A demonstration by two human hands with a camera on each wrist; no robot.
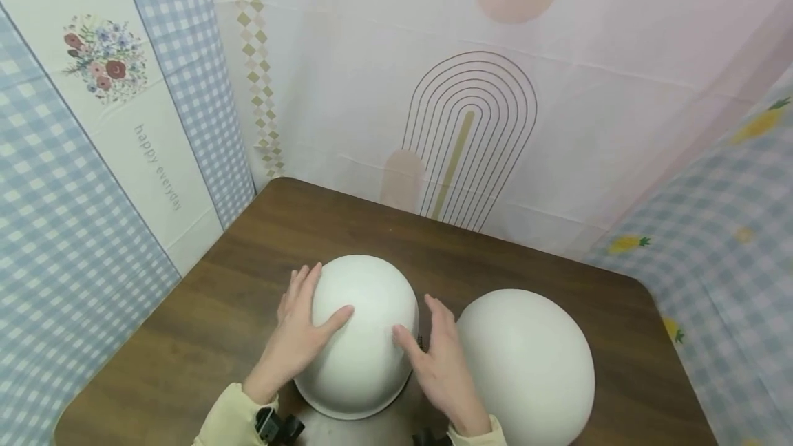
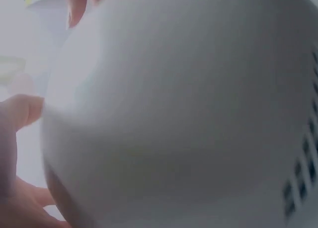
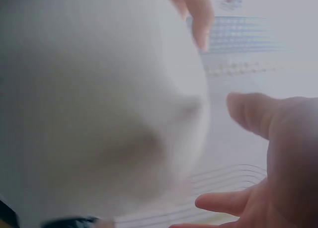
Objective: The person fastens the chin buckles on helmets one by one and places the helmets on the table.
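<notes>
"What is counted?"
"Two: a left dome (image 1: pixel 368 356), just left of a right dome (image 1: pixel 529 367). Both are white; the left dome is smooth, dark-checked at one edge."
"And hands?"
"Two: that dome is touched by the left hand (image 1: pixel 299 333), fingers spread; beside the right dome, the right hand (image 1: pixel 442 362) is held, fingers apart."

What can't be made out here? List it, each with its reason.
Head view: right dome, near side cut off by the bottom edge.
Head view: left dome, inside hidden by its own shell.
Head view: dark mark beside the right hand, too small to read.
Left wrist view: dark pattern, blurred and cut off by the right edge.
</notes>
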